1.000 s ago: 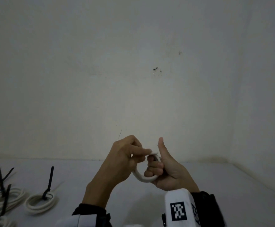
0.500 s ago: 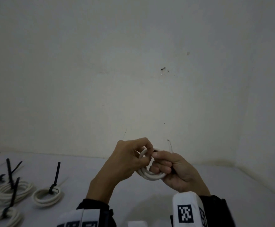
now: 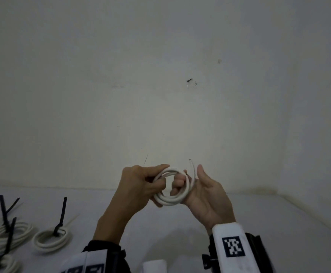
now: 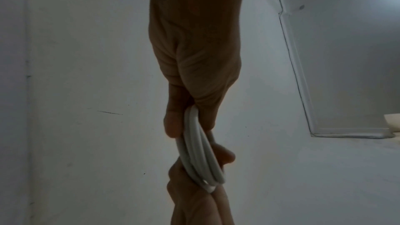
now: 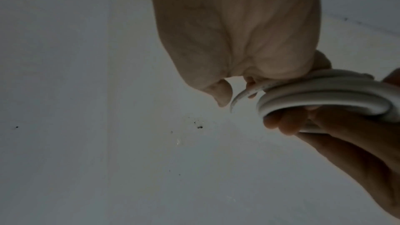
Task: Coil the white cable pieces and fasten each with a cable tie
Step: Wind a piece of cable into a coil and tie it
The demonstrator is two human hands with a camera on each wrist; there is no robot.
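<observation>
A white cable coil (image 3: 171,200) of a few turns is held up in front of the wall, above the table. My left hand (image 3: 156,180) pinches the coil's left side between thumb and fingers; in the left wrist view that pinch shows on the coil (image 4: 200,153). My right hand (image 3: 189,174) has its fingers curled through the coil's right side, thumb pointing up. The cable's short free end (image 3: 192,167) sticks up beside that thumb and shows again as the cable tip (image 5: 238,98) in the right wrist view. No cable tie is on this coil.
Several finished white coils, each bound with a black cable tie, lie on the table at the lower left: one coil (image 3: 51,240), another (image 3: 9,235), a third (image 3: 0,265). The white table (image 3: 259,223) meets walls behind and at the right.
The cable has gone from a single loop to a coil of a few turns. My right thumb has lifted off, and only a short free end remains.
</observation>
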